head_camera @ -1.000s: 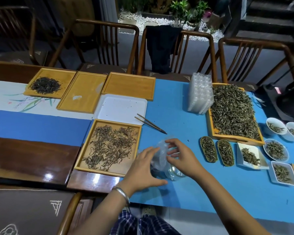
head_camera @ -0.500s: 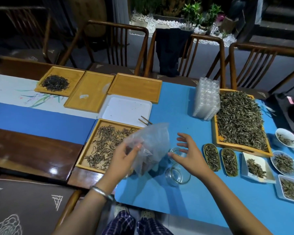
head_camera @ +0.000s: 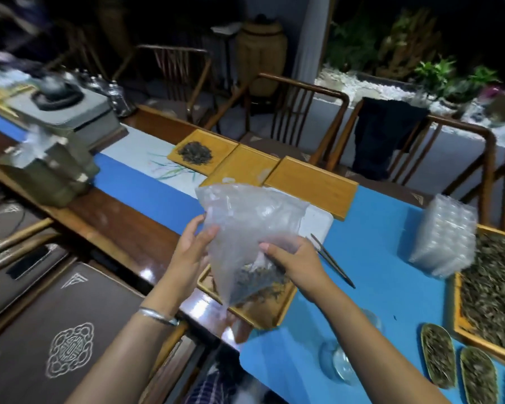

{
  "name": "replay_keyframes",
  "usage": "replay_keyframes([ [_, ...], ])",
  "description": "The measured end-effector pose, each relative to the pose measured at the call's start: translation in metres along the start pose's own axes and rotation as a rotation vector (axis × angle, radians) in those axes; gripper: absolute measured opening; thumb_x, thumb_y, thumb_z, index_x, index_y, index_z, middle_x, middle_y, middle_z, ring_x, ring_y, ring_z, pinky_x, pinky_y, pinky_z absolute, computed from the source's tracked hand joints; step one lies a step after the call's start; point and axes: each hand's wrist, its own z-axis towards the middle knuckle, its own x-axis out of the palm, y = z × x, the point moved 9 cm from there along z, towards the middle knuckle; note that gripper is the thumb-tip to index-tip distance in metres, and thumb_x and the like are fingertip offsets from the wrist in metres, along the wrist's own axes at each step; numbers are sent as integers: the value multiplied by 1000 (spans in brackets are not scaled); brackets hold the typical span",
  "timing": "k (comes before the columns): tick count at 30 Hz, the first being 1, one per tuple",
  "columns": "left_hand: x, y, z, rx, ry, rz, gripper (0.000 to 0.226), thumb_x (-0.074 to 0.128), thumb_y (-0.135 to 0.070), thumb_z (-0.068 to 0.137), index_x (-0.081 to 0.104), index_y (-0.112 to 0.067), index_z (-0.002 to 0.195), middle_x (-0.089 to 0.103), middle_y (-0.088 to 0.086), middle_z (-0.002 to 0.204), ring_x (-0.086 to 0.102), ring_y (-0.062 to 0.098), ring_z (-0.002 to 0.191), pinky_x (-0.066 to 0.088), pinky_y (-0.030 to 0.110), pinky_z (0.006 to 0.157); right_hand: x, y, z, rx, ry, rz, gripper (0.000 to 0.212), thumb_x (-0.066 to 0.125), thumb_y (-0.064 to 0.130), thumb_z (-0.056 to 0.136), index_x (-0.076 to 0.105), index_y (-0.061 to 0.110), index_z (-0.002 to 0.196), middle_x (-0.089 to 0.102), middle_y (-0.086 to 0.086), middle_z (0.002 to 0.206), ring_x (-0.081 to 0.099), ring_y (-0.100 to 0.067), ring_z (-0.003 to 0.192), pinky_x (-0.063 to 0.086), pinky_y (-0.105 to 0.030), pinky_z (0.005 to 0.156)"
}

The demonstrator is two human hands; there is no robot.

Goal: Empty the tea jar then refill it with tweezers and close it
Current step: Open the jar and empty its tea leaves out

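Note:
A clear plastic bag (head_camera: 245, 223) with some dark tea leaves at its bottom hangs above the table, held up by both hands. My left hand (head_camera: 191, 253) grips its left edge. My right hand (head_camera: 292, 262) pinches its right side. The glass tea jar (head_camera: 337, 363) lies on the blue cloth under my right forearm, partly hidden. The tweezers (head_camera: 333, 262) lie on the blue cloth just right of my right hand. A wooden tray of tea leaves (head_camera: 270, 312) sits below the bag, mostly hidden by it.
A big tray of tea (head_camera: 496, 290) and a stack of clear plastic containers (head_camera: 443, 237) stand at the right. Two small leaf dishes (head_camera: 438, 354) sit near the front right. Wooden trays (head_camera: 312, 185) line the far edge. A grey box (head_camera: 47, 173) stands at the left.
Both hands lifted the plastic bag higher off the table, and my right hand took hold of its right side. The view swung to the left.

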Motion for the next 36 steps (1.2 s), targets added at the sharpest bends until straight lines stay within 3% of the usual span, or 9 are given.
replay_keyframes([
  [2, -23, 9, 3, -18, -6, 75, 108, 88, -72, 45, 52, -21, 133, 72, -1, 121, 68, 23, 114, 54, 39, 87, 16, -1, 14, 15, -18, 26, 5, 72, 15, 83, 76, 16, 86, 75, 3, 81, 69, -8, 75, 49, -15, 63],
  [5, -44, 26, 10, -54, 33, 118, 105, 91, -64, 49, 51, -19, 136, 67, 8, 130, 62, 32, 122, 50, 50, 99, 38, -6, 39, 38, -70, 19, 6, 70, 18, 84, 75, 15, 87, 75, 4, 78, 69, -6, 73, 48, -15, 62],
  [9, -72, 29, 32, -48, -4, 272, 79, 93, -48, 50, 60, -28, 119, 72, 2, 117, 69, 20, 110, 56, 24, 79, 72, -24, 69, 89, -164, 24, 14, 67, 14, 87, 72, 5, 95, 74, -1, 84, 69, -10, 77, 52, -22, 68],
  [14, -133, 36, 77, -115, -98, 426, 57, 86, -30, 65, 57, -22, 113, 66, 17, 114, 64, 23, 104, 52, 40, 94, 117, -61, 110, 210, -116, 6, 28, 73, 10, 81, 64, 6, 107, 71, -10, 102, 68, -19, 92, 53, -32, 84],
  [19, -181, 58, 121, -179, -120, 350, 38, 79, -10, 83, 59, -23, 113, 76, -4, 99, 73, 4, 90, 54, 16, 74, 145, -110, 143, 361, -87, -61, 44, 81, 13, 73, 57, 15, 110, 69, 6, 94, 66, 5, 73, 47, -8, 59],
  [23, -197, 78, 148, -204, -118, 380, 15, 69, -6, 92, 69, -9, 106, 76, 1, 91, 72, 7, 81, 54, 17, 71, 150, -130, 164, 351, -159, -107, 28, 77, 13, 78, 59, 15, 100, 66, 10, 90, 63, 12, 68, 43, -3, 53],
  [28, -204, 107, 164, -245, -161, 450, 13, 68, -7, 92, 68, -13, 103, 72, 0, 92, 68, 6, 80, 51, 12, 70, 144, -162, 173, 425, -233, -205, 24, 71, 20, 84, 57, 14, 103, 66, 2, 98, 66, -10, 90, 54, -27, 78],
  [32, -207, 128, 168, -303, -165, 630, 20, 74, -23, 90, 67, -16, 107, 72, 2, 100, 68, 18, 93, 54, 31, 83, 133, -176, 168, 433, -226, -381, 35, 71, 27, 82, 48, 25, 109, 59, 16, 93, 59, 1, 85, 50, -16, 67],
  [36, -203, 113, 172, -163, -212, 876, 18, 75, -34, 87, 64, -25, 99, 64, -12, 92, 61, 15, 93, 42, 25, 74, 121, -179, 165, 456, -322, -442, 39, 72, 33, 79, 52, 21, 110, 65, 4, 93, 67, -17, 79, 58, -41, 72],
])
